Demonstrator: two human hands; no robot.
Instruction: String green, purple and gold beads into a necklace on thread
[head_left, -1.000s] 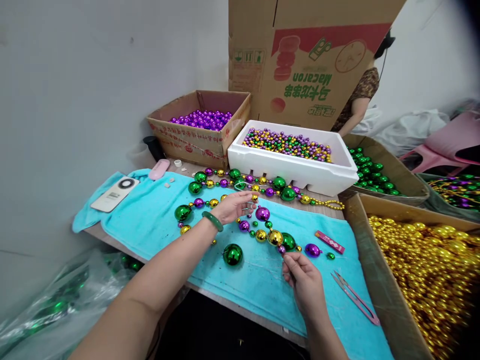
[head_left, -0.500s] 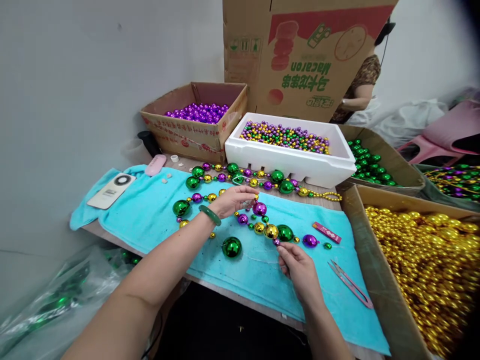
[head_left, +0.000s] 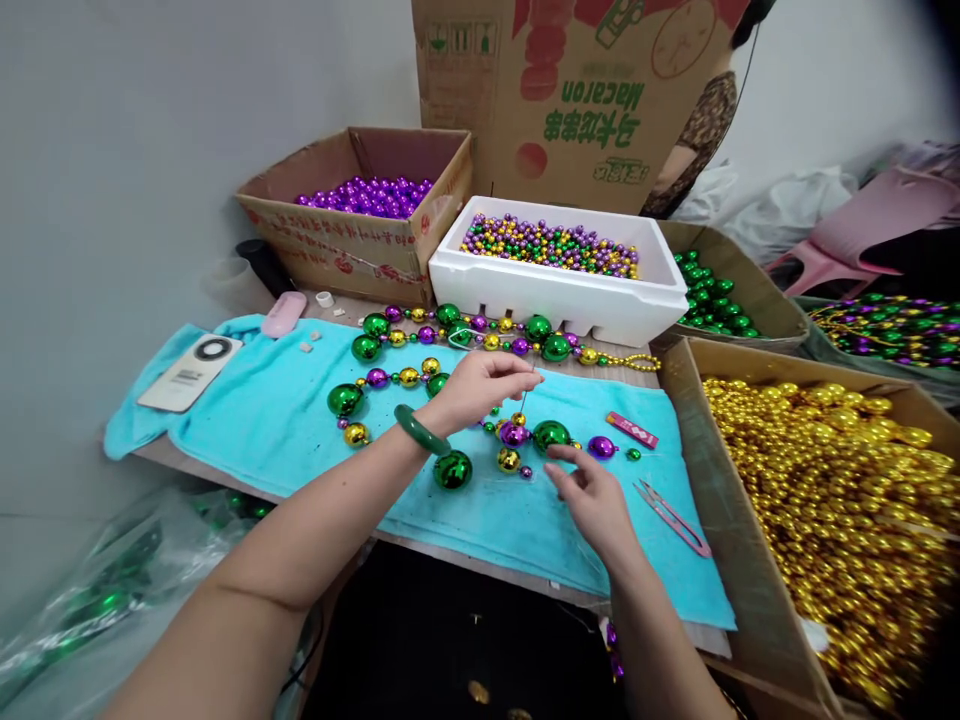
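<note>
1. Above a blue towel (head_left: 247,420), we see the left hand (head_left: 491,388) raised, thumb and forefinger pinched on a thin line (head_left: 524,400) that appears to run down to a gold bead (head_left: 517,419); we judge the lift keeps it taut.

2. The right hand (head_left: 596,500) waits lower, thumb and forefinger parted, with nothing visible between them. We take its place near a purple bead (head_left: 514,434) and a large green bead (head_left: 551,437) as a position for steadying the strand.

3. Pink snips (head_left: 675,522) lie right of that hand, probably for easy reach. Along the towel's far edge runs a beaded string (head_left: 491,342), set back, we think, to free the working space.

4. Behind it stands a white foam box (head_left: 555,290) of small mixed beads; at right, a carton (head_left: 757,560) holds gold ones. We read both as supplies kept close.

5. The left hand and wrist hide part of the beads on the towel. Whether the line is needle or thread, we cannot tell.

6. A tall cardboard sheet (head_left: 480,100) partly screens a co-worker's patterned sleeve (head_left: 709,110); shadow darkens the right edge.
</note>
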